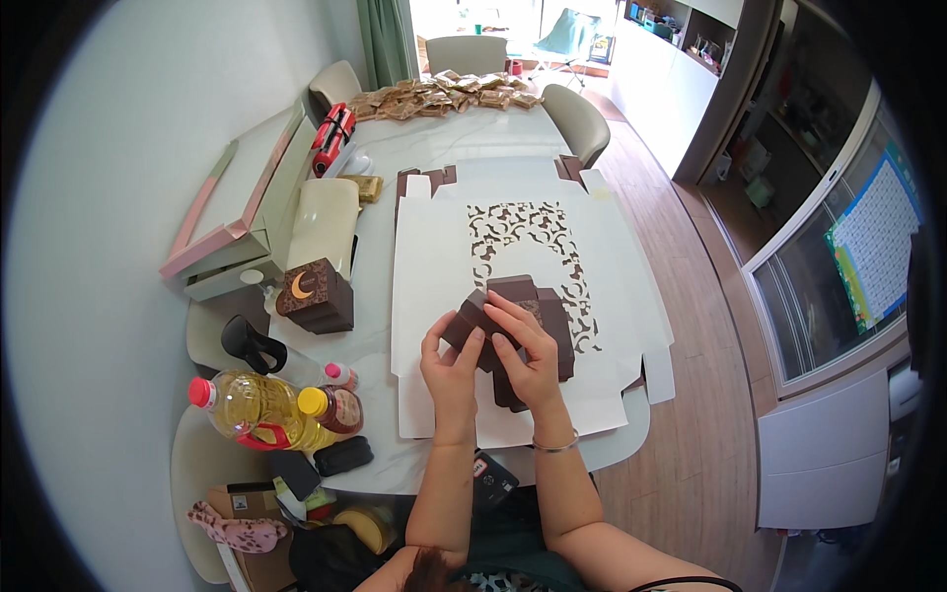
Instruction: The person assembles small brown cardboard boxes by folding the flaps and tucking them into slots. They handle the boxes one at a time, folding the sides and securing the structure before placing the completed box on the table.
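Both my hands are closed on a small dark brown cardboard box, partly folded, its flaps bent between my fingers. The left hand grips its left side with thumb and fingers. My right hand pinches it from the right, index finger along the top edge. Just under and beyond it lies a pile of flat dark brown box blanks. These rest on a large white cardboard sheet with a scrolled cut-out pattern. At the left, finished-looking brown boxes with a gold crescent stand close together.
Along the left edge are an oil bottle, a yellow-capped jar, a black-handled bottle and a pink-green carton. Many gold packets cover the table's far end. Chairs surround the table.
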The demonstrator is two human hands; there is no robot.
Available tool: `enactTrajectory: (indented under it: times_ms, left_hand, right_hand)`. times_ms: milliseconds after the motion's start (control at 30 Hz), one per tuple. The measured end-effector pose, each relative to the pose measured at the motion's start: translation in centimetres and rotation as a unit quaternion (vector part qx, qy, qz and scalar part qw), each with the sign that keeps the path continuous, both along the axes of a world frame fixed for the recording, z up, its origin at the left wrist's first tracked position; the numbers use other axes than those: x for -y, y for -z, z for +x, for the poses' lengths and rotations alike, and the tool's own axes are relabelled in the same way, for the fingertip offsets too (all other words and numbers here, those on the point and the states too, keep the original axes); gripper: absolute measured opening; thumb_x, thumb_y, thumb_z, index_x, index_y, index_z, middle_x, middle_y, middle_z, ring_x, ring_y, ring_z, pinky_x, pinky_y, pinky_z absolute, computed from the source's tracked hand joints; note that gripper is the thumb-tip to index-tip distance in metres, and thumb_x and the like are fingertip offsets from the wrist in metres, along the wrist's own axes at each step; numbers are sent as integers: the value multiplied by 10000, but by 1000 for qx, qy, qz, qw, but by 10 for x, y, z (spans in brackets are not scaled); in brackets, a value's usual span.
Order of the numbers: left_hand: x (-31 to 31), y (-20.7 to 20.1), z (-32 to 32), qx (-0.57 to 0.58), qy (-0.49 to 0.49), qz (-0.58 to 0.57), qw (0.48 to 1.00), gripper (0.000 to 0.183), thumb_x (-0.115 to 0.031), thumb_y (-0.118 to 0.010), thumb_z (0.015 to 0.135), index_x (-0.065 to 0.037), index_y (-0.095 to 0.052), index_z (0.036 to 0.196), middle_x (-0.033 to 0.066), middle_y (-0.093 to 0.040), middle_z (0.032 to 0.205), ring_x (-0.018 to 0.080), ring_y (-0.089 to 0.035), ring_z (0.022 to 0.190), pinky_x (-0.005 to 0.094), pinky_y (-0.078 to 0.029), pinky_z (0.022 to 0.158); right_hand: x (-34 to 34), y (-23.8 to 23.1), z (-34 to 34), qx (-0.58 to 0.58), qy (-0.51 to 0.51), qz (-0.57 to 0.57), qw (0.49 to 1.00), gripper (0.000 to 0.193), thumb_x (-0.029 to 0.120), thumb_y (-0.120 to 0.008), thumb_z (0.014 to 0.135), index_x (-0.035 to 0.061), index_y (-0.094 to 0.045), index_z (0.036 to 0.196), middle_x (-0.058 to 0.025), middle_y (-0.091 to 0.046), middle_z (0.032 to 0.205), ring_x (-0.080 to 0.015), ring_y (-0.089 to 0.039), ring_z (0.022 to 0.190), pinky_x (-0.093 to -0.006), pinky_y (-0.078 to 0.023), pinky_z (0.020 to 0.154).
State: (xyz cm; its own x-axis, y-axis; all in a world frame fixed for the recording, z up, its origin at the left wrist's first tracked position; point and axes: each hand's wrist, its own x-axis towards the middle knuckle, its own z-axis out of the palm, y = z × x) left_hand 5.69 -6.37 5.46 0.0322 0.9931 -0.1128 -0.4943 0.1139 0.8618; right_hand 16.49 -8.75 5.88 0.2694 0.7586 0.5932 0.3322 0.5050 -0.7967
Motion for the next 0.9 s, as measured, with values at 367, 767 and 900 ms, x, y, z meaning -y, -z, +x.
enactTrajectory:
  times_ms: [367, 767, 900]
  left_hand:
    - [0, 1, 4, -11, 8, 18, 1000, 394, -106, -639, 905, -31, -490, 1262, 86, -561, 1222, 177, -627, 1008, 307, -579, 733]
    - [0, -4, 0, 8, 33, 14, 999, 386, -121, -626, 909, -43, -492, 1262, 78, -578, 1189, 159, -627, 976, 312, -572, 729]
    - [1, -4, 2, -9, 16, 19, 1000, 384, -122, -640, 907, -40, -494, 1252, 91, -590, 1163, 162, -630, 957, 310, -574, 727]
  right_hand:
    - [-3, -2, 0, 42, 38, 30, 998, 348, -26, -594, 826, 28, -676, 1161, -163, -603, 1266, -278, -606, 1099, -351, -481, 938]
    - [0, -4, 3, 21, 45, 26, 998, 347, -28, -597, 816, 41, -690, 1142, -162, -600, 1274, -278, -607, 1096, -350, -484, 928]
    - [-2, -1, 2, 42, 42, 35, 998, 343, -33, -601, 813, 45, -695, 1134, -162, -599, 1276, -272, -615, 1081, -346, -492, 914]
